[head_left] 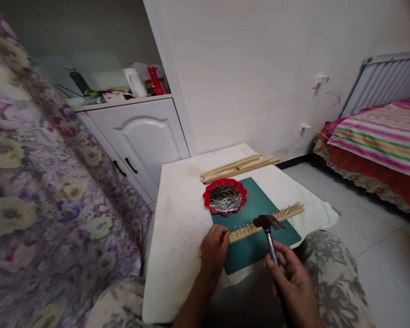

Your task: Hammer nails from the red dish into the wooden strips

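My right hand [289, 273] is wrapped round the shaft of a claw hammer [269, 232]. The hammer's dark head hangs over the middle of a narrow wooden strip [248, 232], hiding part of it. Rows of nails [290, 209] stand up from this strip, many of them leaning. At the strip's left end my left hand [216, 246] is closed, thumb and fingers pinched together over the wood; what they hold is too small or hidden to tell. Under the strip lies a green mat [256, 200]. A red scalloped bowl [207, 193] full of loose nails [225, 198] sits beyond it.
More wooden strips [239, 168] lie at the back of the white-covered table [177, 205]. A floral curtain [64, 182] hangs at the left, before a white cabinet [143, 132] with bottles on top. At the right stands a bed [389, 141] with a striped cover.
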### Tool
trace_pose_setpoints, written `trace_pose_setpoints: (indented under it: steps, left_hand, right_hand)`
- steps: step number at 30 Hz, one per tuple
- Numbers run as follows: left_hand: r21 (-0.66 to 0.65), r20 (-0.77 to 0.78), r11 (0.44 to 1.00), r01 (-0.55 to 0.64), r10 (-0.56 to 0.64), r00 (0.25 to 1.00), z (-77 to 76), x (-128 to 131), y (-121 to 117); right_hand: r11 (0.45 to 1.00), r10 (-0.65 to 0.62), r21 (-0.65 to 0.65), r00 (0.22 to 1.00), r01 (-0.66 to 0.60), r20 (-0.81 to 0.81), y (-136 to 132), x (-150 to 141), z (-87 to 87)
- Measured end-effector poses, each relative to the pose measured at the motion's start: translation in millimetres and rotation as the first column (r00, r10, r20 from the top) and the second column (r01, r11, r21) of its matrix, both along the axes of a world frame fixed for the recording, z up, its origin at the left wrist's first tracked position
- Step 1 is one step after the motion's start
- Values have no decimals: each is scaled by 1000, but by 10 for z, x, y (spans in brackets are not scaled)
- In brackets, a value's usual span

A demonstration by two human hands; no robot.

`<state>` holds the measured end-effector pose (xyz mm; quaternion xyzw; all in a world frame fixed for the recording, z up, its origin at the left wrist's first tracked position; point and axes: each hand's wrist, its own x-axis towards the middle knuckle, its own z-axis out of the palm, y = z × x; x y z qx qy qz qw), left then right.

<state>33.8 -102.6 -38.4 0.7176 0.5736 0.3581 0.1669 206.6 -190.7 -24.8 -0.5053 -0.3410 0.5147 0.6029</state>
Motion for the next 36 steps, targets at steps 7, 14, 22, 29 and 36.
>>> trace_pose_setpoints:
  steps: [7,14,22,29,36]
  left_hand:
    - [12,-28,1000,3,-3,1000,-15,16,4]
    - [4,-42,1000,-1,1,999,3,12,-4]
    - [5,-98,1000,3,-2,995,21,45,9]
    - [20,-42,1000,-9,10,999,-62,52,25]
    - [27,25,1000,-8,7,1000,-113,55,36]
  right_hand:
    - [1000,30,7,999,-31,18,-15,-17,-7]
    - [999,45,13,998,-46,53,1,-11,-14]
    - [999,52,-4,997,-52,56,-2,-23,-13]
    - [976,194,54,951,-212,240,71,-65,98]
    - [915,322,120,878,-384,353,185,-149,99]
